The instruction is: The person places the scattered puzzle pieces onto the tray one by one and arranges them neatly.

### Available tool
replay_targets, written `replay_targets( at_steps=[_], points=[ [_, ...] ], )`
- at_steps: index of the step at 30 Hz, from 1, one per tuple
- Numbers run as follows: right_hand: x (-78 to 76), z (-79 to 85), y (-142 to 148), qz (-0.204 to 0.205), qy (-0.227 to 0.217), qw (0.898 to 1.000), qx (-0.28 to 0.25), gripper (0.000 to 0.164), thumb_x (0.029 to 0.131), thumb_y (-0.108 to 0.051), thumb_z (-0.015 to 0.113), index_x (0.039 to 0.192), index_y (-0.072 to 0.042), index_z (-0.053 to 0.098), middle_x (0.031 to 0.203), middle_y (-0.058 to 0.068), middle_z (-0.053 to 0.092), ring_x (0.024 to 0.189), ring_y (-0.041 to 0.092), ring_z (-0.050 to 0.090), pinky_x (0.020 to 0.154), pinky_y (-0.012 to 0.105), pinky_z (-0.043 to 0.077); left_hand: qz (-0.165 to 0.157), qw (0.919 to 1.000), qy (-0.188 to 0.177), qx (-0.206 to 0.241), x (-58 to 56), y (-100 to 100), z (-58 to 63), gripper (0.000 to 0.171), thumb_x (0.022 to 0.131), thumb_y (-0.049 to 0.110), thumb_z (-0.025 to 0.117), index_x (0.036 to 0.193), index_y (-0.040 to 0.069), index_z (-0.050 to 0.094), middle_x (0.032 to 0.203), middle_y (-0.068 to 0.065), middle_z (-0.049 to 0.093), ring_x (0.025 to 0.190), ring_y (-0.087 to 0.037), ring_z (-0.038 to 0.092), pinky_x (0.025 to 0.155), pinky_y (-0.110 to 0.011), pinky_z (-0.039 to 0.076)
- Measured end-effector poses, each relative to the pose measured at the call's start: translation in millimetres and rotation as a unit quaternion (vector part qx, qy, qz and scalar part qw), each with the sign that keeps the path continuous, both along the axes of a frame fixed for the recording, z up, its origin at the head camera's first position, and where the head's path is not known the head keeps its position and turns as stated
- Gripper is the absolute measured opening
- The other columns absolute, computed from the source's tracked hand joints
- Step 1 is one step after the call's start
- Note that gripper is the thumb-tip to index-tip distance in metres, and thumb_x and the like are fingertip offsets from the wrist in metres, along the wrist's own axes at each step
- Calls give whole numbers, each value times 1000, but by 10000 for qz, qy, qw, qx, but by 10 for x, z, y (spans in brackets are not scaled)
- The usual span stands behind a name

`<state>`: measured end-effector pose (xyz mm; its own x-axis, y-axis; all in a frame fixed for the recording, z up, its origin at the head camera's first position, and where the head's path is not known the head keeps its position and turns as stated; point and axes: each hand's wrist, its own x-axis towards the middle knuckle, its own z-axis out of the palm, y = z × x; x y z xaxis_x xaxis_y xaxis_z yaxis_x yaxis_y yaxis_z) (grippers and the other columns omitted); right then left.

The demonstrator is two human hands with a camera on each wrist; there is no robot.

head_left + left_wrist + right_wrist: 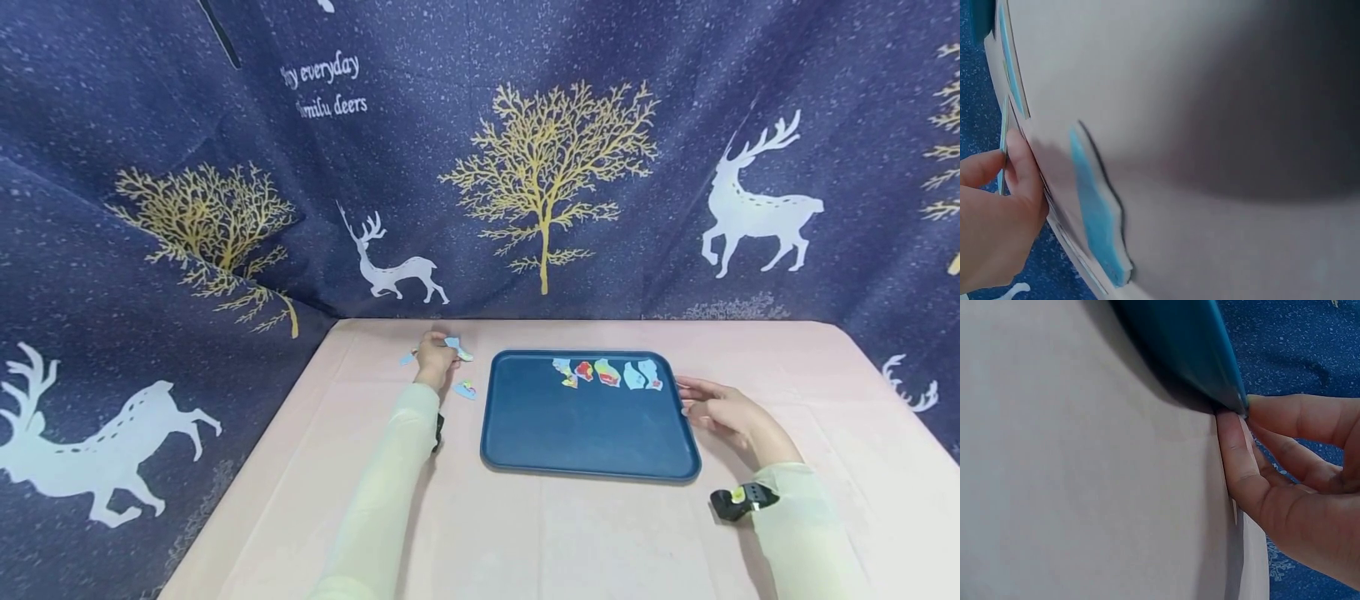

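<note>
One pale pink table (pixel 585 533) fills the lower part of my feed, bearing a blue tray (pixel 585 433) whose right rim the right hand (pixel 727 412) touches with fingers extended. I see the left hand (pixel 434 360), left of the tray, pinching a printed piece (pixel 452 342) near two loose pieces (pixel 465 390), while a row of pieces (pixel 607 373) lies on the tray near its far edge.

Table (pixel 570 533): pale pink top, rounded far corners. Tray (pixel 585 433), dark blue, sits about mid-width. Left of it, toward the far edge: blue piece (pixel 407 359) farther left, multicolour piece (pixel 465 389) nearer the tray.
</note>
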<state>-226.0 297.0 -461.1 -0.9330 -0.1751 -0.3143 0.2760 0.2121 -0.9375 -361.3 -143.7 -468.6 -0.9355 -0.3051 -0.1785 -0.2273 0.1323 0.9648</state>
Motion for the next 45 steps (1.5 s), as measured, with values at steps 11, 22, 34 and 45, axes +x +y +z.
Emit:
replay_targets(
  at_steps=[11, 22, 34, 45],
  points=[
    [13, 18, 14, 55, 9, 9999, 141, 80, 81, 9, 53, 150, 5, 14, 145, 34, 29, 102, 11, 57, 80, 25, 54, -5, 9980, 81, 619, 79, 14, 126, 54, 83, -16, 51, 135, -1, 46, 119, -25, 53, 66, -17, 63, 77, -32, 61],
    [22, -33, 35, 212, 112, 9986, 471, 80, 79, 5, 52, 150, 5, 15, 149, 33, 26, 123, 33, 48, 108, 49, 40, -370, 9946, 101, 962, 142, 241, 246, 54, 87, -12, 54, 138, -2, 43, 118, -25, 52, 73, -24, 67, 90, -41, 56],
    [-16, 44, -3, 52, -17, 9999, 123, 81, 79, 12, 53, 150, 6, 14, 146, 35, 26, 100, 7, 55, 81, 23, 54, -492, 9933, 243, 1014, 83, 595, 274, 45, 83, -16, 58, 125, -2, 51, 103, -27, 56, 66, -20, 65, 67, -27, 61],
    [23, -4, 63, 482, 335, 9982, 151, 84, 73, 10, 52, 148, 10, 14, 147, 36, 25, 104, 8, 55, 71, 15, 52, -1202, 9867, -39, 1093, 273, 909, 354, 45, 88, -12, 56, 131, -1, 48, 102, -19, 55, 63, -12, 58, 72, -27, 60]
  ],
)
